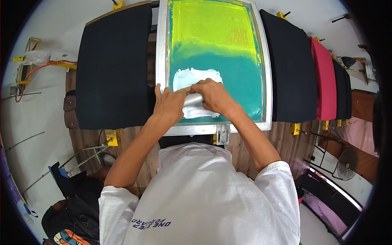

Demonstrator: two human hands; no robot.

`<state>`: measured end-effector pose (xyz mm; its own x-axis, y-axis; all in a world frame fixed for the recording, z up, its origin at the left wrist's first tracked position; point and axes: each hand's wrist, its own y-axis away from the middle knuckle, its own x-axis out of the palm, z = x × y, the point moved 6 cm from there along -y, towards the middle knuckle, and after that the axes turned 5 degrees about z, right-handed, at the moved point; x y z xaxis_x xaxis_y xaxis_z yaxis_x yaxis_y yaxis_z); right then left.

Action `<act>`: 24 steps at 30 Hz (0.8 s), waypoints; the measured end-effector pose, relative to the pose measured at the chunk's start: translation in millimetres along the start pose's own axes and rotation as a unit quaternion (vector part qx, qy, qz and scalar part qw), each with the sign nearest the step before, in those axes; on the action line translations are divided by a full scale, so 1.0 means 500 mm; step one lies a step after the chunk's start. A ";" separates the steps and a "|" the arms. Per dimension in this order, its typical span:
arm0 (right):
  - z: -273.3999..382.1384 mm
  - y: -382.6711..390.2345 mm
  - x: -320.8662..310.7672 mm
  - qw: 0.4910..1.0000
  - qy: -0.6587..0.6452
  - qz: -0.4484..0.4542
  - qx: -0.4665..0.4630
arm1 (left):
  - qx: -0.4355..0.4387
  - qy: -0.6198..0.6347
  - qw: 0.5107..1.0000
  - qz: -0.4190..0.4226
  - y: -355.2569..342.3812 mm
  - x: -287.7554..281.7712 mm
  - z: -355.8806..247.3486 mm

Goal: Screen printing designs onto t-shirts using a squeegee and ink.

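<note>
— Gripping the squeegee [193,99] with both hands, is that right?

— Yes. The left hand [168,105] and the right hand [214,96] are both closed around its metal handle, fingers wrapped over the top, near the lower end of the screen frame [163,61]. The blade itself is hidden under the hands.

— Where is the ink?

— A patch of white ink [196,76] lies on the teal mesh just above the knuckles, with a smear below the handle as well. The upper half of the mesh is yellow-green.

— What could go wrong from here?

— I'd judge uneven pressure to be the main risk: if one hand bears down harder, the blade tilts and the ink spreads in streaks. The left hand also sits close to the frame's left rail, so a sideways drift could knock the blade against the metal.

— And the dark cloth either side?

— The black pallet [114,65] on the left and the black one [288,69] on the right lie just beside the frame. Ink dragged over the rail could mark them.
</note>
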<state>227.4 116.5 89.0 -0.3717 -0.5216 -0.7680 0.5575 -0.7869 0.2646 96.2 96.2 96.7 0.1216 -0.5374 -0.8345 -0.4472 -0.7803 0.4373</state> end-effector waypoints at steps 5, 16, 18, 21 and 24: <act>0.026 0.033 0.024 0.994 0.041 0.097 0.004 | -0.025 0.017 0.996 -0.086 0.068 0.063 -0.029; 0.026 0.011 0.008 0.962 0.150 0.222 -0.063 | -0.103 0.096 0.988 -0.060 0.078 0.045 -0.058; 0.020 0.010 -0.008 0.968 0.143 0.197 -0.068 | -0.093 0.103 0.990 -0.037 0.070 0.031 -0.055; 0.020 0.012 -0.047 0.981 0.117 0.129 -0.088 | -0.066 0.079 0.992 -0.073 0.048 0.003 -0.051; 0.022 0.038 -0.074 0.991 0.107 0.071 -0.038 | -0.018 0.086 0.991 -0.099 0.018 -0.028 -0.052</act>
<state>243.4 117.1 128.8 -0.1246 -0.5375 -0.8340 0.6507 -0.6789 0.3402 113.5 88.5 121.1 0.3543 -0.4163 -0.8373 -0.3681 -0.8852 0.2844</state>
